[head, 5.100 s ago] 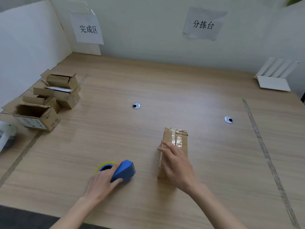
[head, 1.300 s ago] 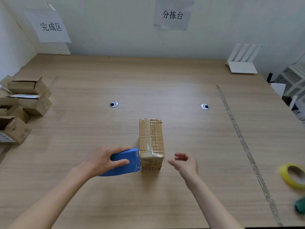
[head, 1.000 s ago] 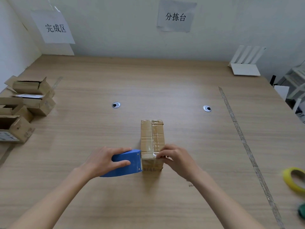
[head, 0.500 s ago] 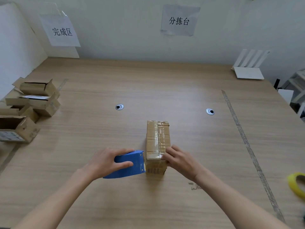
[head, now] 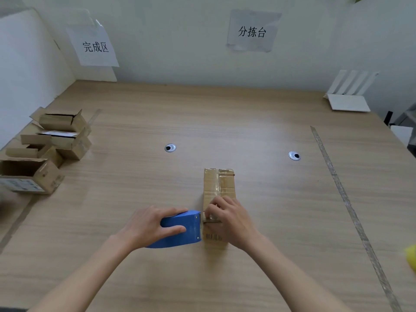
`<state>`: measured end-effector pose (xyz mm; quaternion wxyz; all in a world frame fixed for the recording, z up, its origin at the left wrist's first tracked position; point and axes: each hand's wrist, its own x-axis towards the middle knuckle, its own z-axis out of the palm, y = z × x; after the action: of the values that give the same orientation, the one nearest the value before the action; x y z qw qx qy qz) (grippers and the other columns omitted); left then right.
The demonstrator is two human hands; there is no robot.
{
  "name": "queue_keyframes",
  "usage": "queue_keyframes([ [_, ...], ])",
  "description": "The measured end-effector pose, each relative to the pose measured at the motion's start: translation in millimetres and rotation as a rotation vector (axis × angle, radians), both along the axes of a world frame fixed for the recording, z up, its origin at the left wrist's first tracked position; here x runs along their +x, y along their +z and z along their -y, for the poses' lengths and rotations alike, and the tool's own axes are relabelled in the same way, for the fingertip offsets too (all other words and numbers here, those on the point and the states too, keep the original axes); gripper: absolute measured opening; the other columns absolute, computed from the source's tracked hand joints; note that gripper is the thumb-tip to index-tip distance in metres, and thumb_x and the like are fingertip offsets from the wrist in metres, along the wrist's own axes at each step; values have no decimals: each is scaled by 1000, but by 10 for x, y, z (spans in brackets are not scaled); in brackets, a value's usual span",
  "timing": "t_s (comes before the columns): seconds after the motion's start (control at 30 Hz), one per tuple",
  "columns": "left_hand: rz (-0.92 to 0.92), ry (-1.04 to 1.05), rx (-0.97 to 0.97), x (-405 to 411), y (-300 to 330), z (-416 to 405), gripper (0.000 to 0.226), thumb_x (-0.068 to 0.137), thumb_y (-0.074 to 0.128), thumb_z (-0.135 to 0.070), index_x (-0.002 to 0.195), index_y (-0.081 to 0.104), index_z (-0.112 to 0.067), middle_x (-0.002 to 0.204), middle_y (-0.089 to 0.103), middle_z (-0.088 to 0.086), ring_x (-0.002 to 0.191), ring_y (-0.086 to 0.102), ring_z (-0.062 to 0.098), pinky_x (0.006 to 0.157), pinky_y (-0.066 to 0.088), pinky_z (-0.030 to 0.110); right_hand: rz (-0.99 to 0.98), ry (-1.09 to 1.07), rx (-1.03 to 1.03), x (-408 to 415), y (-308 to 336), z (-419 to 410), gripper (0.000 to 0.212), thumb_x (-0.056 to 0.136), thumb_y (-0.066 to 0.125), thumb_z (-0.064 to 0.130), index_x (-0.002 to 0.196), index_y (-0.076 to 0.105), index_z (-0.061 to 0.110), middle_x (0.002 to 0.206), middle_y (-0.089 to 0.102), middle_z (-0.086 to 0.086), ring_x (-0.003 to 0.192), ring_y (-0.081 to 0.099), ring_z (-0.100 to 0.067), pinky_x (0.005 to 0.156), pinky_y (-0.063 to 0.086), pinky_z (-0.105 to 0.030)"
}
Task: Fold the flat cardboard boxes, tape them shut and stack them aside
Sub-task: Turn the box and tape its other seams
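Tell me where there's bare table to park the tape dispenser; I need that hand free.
Bare wood lies left of the left hand, between it and the open boxes, and across the far table beyond the two grommets. It is crowded at the taped box, where the tape dispenser and right hand meet.

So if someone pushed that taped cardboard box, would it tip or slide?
The box lies long and low on the table, so it would probably slide rather than tip. It looks small and likely light. The right hand resting on it probably holds it steady.
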<state>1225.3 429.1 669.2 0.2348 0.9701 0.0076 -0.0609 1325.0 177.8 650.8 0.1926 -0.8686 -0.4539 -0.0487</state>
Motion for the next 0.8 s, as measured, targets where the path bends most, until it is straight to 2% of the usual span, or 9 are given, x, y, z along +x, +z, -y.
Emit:
queue_keyframes([
  [0.13,-5,30,-1,30,8,-51,58,72,44,-83,128,44,-70,113,65,-37,93,60,-4,76,50,23,-79,-69,66,24,-111,25,27,73,87,28,89,67,20,98,63,4,88,59,-23,75,51,-35],
  [0.3,5,12,31,45,21,-96,57,73,43,-83,129,41,-71,115,64,-37,92,61,-3,74,50,22,-139,-101,61,0,-197,-8,31,76,86,32,96,64,24,104,58,7,95,54,-21,81,39,-28],
  [0.4,9,5,66,56,11,-116,59,74,40,-84,131,43,-68,116,65,-35,92,61,-2,74,50,24,-198,-104,47,6,-204,-12,28,82,79,39,104,63,30,110,54,11,104,49,-16,87,36,-28],
  [0.5,-3,0,116,77,16,-116,63,73,34,-86,132,43,-67,116,66,-32,92,62,0,75,51,28,-278,-114,64,4,-185,-22,24,91,59,58,107,59,39,109,49,17,105,45,-9,91,35,-26],
  [0.57,-6,-1,135,104,20,-110,63,73,34,-86,133,43,-67,115,67,-31,91,62,1,75,52,29,-292,-154,80,0,-187,-50,27,95,47,63,104,58,40,106,48,18,102,45,-8,89,35,-26],
  [0.67,-20,-11,185,124,45,-113,66,72,31,-86,134,42,-66,109,70,-26,86,62,2,71,50,27,-253,-175,65,-4,-228,-67,24,95,46,61,103,56,40,106,48,18,101,44,-9,88,36,-27],
  [0.8,26,-60,292,146,109,-145,73,71,23,-89,136,45,-63,98,72,-19,79,60,7,59,38,26,-267,-169,56,10,-258,-110,25,95,44,62,104,54,41,107,48,19,101,43,-9,85,32,-26],
])
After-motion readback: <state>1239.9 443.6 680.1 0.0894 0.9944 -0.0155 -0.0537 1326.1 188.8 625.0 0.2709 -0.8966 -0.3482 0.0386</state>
